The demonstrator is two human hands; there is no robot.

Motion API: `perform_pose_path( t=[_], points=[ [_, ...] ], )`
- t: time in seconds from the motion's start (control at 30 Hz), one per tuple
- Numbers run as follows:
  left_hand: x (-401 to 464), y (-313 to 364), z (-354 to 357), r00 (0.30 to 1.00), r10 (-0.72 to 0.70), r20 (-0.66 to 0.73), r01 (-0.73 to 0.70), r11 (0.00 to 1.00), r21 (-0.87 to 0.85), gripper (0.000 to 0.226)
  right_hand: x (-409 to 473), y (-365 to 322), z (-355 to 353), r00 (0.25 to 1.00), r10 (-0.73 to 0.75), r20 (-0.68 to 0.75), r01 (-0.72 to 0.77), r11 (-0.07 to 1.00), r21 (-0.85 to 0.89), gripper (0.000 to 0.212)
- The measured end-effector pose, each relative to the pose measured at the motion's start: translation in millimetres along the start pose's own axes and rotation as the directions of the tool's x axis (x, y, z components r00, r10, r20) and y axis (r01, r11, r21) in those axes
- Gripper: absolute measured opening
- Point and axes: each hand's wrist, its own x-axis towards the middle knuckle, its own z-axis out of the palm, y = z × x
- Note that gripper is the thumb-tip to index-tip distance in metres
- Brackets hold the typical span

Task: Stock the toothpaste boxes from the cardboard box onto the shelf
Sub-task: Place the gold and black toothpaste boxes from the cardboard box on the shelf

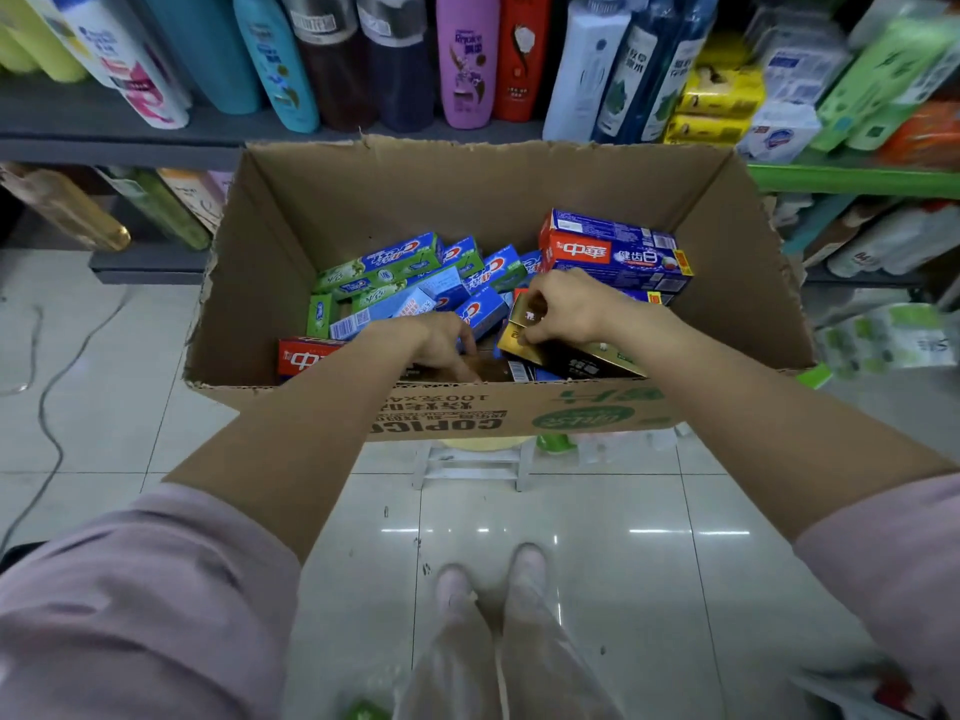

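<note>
Pink sleeves (130, 605) reached into the open brown cardboard box (488, 184); right hand (563, 306) pinched a light, stiff gold-black toothpaste carton's (571, 356) end, left hand (441, 345) dug beside it, grip unclear.

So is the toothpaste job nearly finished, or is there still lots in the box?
Still lots. The cardboard box holds a heap of green and blue toothpaste boxes, plus red and blue ones. No toothpaste shows on the shelf yet, only bottles. In hand now: the right hand pinches a gold and black box, and the left hand reaches down among the others. Nearly everything is left to stock.
</note>
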Motion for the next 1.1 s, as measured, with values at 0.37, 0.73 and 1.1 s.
perform_pose_path(
  t=[0.37,0.73,1.1],
  points=[
    [-11.9,1.7,-12.7,0.991,0.069,-0.111,-0.067,0.998,0.017,0.042,-2.4,0.7,-2.1,0.974,0.108,-0.197,-0.048,0.956,0.288,0.060],
    [-43.0,-8.1,-56.1,0.869,0.009,-0.495,-0.197,0.924,-0.329,0.047,-9.8,-42.4,-41.7,0.877,0.249,-0.411,-0.014,0.868,0.496,0.047],
    [-88.8,26.5,-130.2,0.498,-0.152,-0.854,-0.440,0.804,-0.399,0.050,-32.5,-80.3,-125.1,0.684,-0.123,-0.719,0.339,0.927,0.163,0.045]
  ],
)
